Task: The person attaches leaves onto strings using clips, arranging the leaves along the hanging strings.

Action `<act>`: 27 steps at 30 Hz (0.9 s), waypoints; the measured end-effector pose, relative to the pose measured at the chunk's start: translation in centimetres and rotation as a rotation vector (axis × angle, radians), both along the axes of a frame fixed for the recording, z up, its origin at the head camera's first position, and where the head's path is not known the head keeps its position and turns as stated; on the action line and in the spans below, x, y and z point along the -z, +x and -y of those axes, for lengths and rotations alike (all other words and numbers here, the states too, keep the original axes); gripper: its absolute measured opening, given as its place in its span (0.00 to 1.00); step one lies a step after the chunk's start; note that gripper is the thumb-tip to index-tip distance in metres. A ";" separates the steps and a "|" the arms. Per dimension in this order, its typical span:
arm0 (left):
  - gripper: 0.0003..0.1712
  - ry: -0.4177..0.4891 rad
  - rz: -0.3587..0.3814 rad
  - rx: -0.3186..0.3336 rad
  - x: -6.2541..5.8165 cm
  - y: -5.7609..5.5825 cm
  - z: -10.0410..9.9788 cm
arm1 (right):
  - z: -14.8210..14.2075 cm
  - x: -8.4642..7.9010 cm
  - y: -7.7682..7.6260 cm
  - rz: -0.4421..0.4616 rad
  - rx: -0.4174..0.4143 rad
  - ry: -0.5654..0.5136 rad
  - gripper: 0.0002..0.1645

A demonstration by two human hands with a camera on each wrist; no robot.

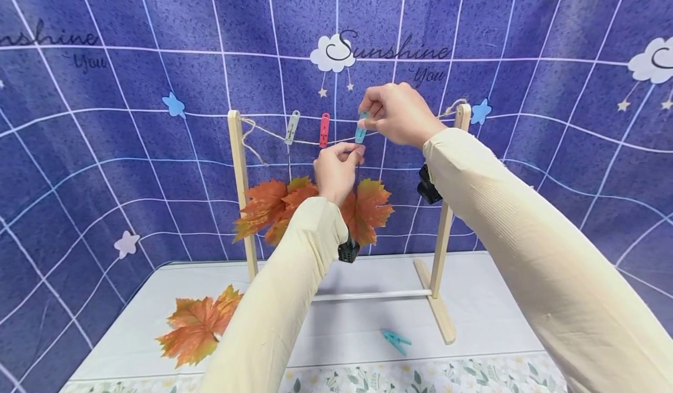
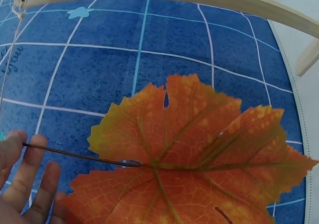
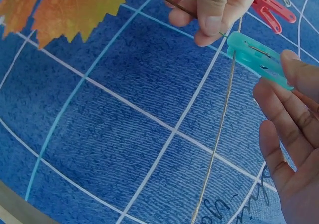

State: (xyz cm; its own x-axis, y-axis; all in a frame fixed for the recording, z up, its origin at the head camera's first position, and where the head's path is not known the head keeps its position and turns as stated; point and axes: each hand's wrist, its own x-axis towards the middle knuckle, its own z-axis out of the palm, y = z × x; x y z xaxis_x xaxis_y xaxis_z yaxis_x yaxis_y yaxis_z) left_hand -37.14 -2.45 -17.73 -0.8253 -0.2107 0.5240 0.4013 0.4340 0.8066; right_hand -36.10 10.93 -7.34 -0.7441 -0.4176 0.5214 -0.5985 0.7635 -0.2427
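Note:
My left hand [image 1: 336,171] pinches the thin brown stem of an orange maple leaf [image 2: 199,139] between thumb and finger, near the stem's tip. The leaf hangs to one side of that hand, below a string [image 3: 214,149]. Just above, my right hand [image 1: 396,112] grips the upper end of a teal clothespin [image 3: 259,57] with thumb and fingers. In the right wrist view the clothespin's lower end lies over the string, with the stem tip meeting it. Left along the string are a red clothespin [image 1: 324,130] and a grey clothespin [image 1: 292,127].
Wooden posts [image 1: 239,177] hold the string at both ends, joined low down by a white rod [image 1: 375,295]. Orange leaves [image 1: 265,203] hang at left. On the white table [image 1: 347,334] lie another leaf [image 1: 191,329] and a second teal clothespin [image 1: 396,341]. A blue patterned curtain [image 1: 158,142] stands behind.

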 end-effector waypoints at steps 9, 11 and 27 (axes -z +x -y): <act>0.11 0.003 -0.012 -0.019 -0.1 -0.3 0.2 | -0.2 0.0 -0.2 0.036 -0.003 0.021 0.17; 0.11 0.008 -0.003 -0.023 -0.1 -0.3 0.2 | -0.2 0.0 -0.2 0.051 -0.010 0.017 0.19; 0.15 -0.092 0.008 0.030 0.6 1.1 0.4 | -0.3 0.9 -0.2 0.060 0.007 -0.004 0.32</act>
